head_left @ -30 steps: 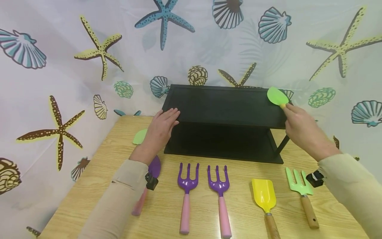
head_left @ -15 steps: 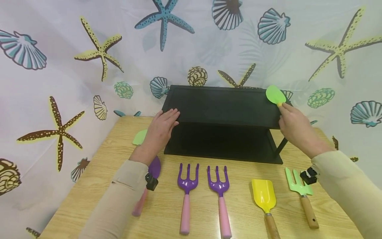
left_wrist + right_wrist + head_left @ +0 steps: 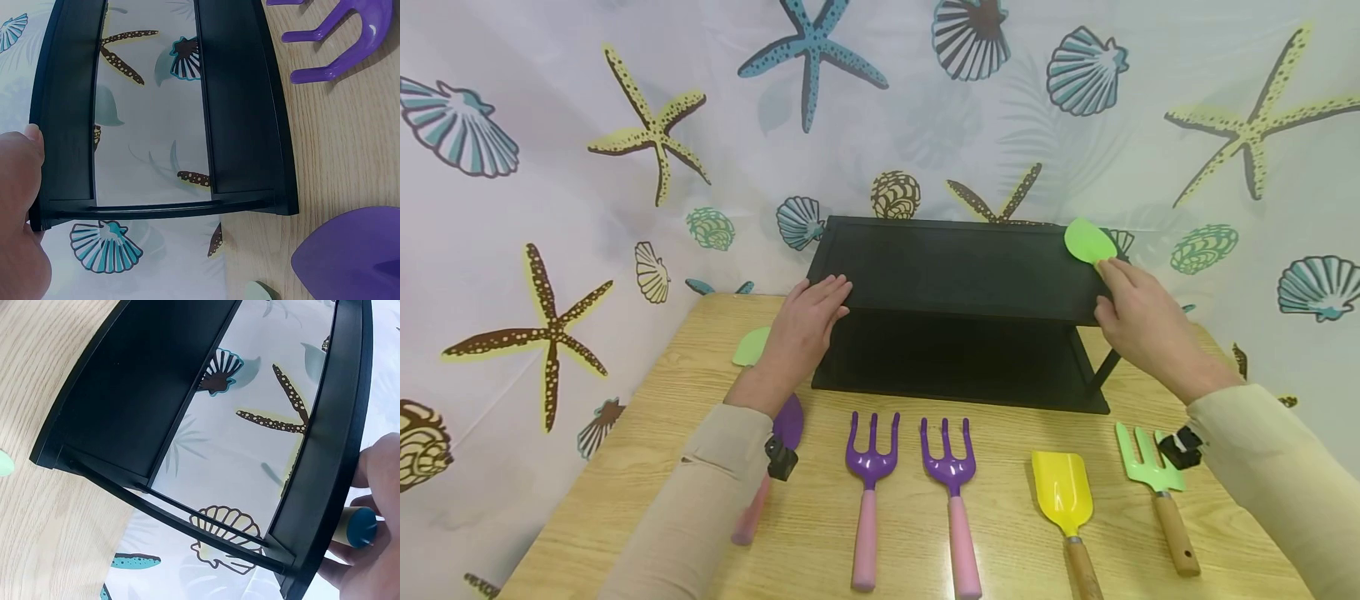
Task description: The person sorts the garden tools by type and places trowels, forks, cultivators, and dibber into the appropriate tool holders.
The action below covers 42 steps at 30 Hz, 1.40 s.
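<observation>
The person's left hand (image 3: 805, 327) lies over the left front corner of a black two-tier shelf (image 3: 955, 268), its fingers stretched out together along the top board. Over at the other end, the right hand (image 3: 1146, 321) has its fingers curled round the handle (image 3: 353, 526) of a green shovel (image 3: 1087, 240); from the right wrist, I can see the handle's blue end just beside the board's edge. The blade points away from the person, over the board's right end, and whether it touches the surface I can't tell. Most of the board's length separates it from the left hand.

Nearer the person, on the wooden table (image 3: 1000, 542), a purple fork (image 3: 872, 461) and a second purple fork (image 3: 951, 467) lie side by side. To their right are a yellow shovel (image 3: 1063, 492) and a light green fork (image 3: 1153, 475). A purple trowel (image 3: 788, 423) and a pale green blade (image 3: 750, 347) are partly hidden by the left arm. Behind everything hangs a shell-and-starfish cloth (image 3: 865, 150).
</observation>
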Motion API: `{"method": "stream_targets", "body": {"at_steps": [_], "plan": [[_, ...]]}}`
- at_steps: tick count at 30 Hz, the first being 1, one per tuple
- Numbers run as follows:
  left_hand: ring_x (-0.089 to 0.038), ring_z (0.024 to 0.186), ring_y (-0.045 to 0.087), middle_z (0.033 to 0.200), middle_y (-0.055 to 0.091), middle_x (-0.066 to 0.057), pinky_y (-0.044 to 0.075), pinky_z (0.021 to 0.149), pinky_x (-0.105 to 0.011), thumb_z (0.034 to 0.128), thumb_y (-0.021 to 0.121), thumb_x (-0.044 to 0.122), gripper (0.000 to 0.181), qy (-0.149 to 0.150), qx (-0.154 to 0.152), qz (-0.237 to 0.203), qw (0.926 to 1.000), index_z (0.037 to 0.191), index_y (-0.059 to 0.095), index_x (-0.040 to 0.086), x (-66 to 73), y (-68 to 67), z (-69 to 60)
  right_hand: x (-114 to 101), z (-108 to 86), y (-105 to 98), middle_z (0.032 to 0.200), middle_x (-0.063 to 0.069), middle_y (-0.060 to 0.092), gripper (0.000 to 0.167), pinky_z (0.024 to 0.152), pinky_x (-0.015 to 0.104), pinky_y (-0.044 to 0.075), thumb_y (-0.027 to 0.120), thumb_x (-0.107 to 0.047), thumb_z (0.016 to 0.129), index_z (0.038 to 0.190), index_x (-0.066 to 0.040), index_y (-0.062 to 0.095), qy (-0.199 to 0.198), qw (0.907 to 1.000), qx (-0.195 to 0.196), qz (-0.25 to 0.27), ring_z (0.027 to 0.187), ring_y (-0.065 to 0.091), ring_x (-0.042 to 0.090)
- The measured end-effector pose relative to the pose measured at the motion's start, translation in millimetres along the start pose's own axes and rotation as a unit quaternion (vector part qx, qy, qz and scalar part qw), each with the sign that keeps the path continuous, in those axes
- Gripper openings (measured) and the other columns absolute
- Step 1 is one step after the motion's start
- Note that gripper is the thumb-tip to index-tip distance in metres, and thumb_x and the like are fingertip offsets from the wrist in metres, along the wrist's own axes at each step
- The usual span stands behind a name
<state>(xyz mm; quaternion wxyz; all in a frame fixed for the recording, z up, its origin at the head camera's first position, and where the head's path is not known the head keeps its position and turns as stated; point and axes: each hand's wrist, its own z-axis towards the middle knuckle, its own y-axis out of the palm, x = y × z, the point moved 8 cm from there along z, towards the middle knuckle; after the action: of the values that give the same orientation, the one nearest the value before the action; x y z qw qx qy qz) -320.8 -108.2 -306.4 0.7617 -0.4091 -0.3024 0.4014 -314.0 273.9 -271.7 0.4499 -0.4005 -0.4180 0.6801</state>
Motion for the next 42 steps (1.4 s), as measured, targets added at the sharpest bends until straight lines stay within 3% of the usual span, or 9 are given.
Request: {"method": "stream_targets", "body": {"at_steps": [9,27,42], "plan": [[-0.023,0.14,0.048,0.147,0.054,-0.009,0.029,0.123,-0.045,0.1017,0.055,0.019,0.042,0.003,0.004,0.0,1.0,0.143,0.053,0.008,0.1,0.4,0.0,13,-7.5,-6,0.15,0.034,0.035,0.065,0.104,0.07,0.035,0.053,-0.022,0.098,0.152,0.006,0.026,0.03,0.9993,-0.006,0.021,0.132,0.038,0.054],[-0.023,0.142,0.045,0.15,0.051,-0.008,0.027,0.124,-0.044,0.102,0.054,0.019,0.044,-0.007,-0.011,0.007,0.9999,0.145,0.051,0.009,-0.7,1.2,0.0,30,-40.6,-15,0.155,0.033,0.029,0.079,0.108,0.072,0.03,0.057,-0.031,0.097,0.155,0.004,0.017,0.066,0.9977,0.002,0.014,0.135,0.032,0.056],[-0.023,0.142,0.046,0.148,0.053,-0.009,0.027,0.124,-0.044,0.1022,0.054,0.02,0.043,-0.006,-0.007,0.005,0.9999,0.144,0.052,0.009,0.3,1.3,0.0,39,-81.3,-25,0.155,0.035,0.027,0.079,0.116,0.066,0.024,0.059,-0.027,0.096,0.154,0.006,0.017,0.047,0.9978,0.039,0.027,0.138,0.03,0.055]]}}
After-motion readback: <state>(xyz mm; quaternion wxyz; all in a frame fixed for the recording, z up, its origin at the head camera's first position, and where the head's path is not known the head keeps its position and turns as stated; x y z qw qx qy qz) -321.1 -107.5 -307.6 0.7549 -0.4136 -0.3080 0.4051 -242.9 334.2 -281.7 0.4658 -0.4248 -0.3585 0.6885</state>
